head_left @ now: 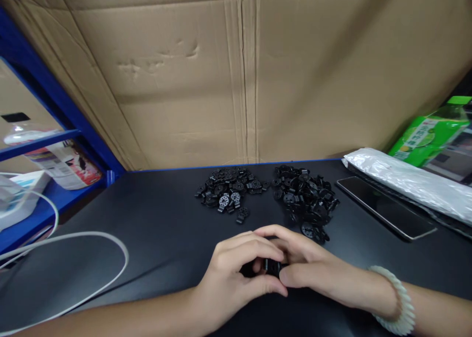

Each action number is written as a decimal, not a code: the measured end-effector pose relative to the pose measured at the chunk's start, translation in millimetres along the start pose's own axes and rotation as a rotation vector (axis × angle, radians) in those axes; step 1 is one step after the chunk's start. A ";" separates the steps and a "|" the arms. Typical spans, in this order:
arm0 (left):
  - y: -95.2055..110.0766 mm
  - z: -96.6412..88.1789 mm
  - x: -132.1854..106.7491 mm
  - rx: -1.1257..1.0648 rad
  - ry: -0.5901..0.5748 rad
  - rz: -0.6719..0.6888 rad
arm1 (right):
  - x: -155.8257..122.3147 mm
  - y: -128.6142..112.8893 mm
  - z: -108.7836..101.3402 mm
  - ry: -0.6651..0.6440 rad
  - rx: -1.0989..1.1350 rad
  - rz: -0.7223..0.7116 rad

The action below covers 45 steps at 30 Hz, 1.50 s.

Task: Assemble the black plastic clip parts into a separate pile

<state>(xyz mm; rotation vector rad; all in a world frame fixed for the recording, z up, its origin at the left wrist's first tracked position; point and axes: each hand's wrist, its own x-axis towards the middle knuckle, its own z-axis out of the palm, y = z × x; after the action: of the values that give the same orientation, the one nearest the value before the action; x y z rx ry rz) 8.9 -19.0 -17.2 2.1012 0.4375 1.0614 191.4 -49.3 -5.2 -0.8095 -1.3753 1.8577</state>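
My left hand point(241, 265) and my right hand point(304, 258) meet low in the middle of the view, above the black table. Between their fingertips sits a small black plastic part point(273, 266), mostly covered by the fingers. Both hands are closed around it, thumbs on the near side. Beyond them lies a pile of small black plastic parts with round perforated discs point(226, 185). A second pile of black plastic parts point(306, 194) lies to its right, close behind my right hand. One loose disc part point(242, 214) rests in front of the left pile.
A phone point(383, 206) lies on the right beside a silvery plastic package point(409, 179) and a green bottle point(429, 135). A white cable point(123, 248) loops over the table's left side. Cardboard point(177, 91) stands behind; a blue shelf frame point(62, 81) holds another bottle point(62, 160).
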 end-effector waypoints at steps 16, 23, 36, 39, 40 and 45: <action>-2.2 6.6 9.9 0.009 -0.030 0.005 | 8.2 13.0 3.9 0.082 0.079 0.011; -4.3 5.6 7.8 -0.009 -0.008 0.029 | 7.4 13.1 2.8 0.025 0.061 -0.003; -4.3 1.8 7.9 0.035 0.196 -0.006 | -3.6 -2.6 1.9 0.040 -0.407 -0.106; -6.5 1.9 10.4 0.090 0.227 -0.034 | -13.1 -15.9 -5.1 0.127 -0.805 -0.237; -7.1 2.0 10.5 0.144 0.198 -0.023 | -15.8 -19.8 -9.5 0.162 -0.935 -0.285; -9.5 -1.3 4.1 0.403 0.004 0.096 | -21.5 -34.0 -38.8 0.459 -1.460 -0.422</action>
<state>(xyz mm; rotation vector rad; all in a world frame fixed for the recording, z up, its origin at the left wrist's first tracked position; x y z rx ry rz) 10.5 -9.6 -21.4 2.4947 0.5974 1.1024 240.3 -38.6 19.8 -1.3083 -2.2202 0.0684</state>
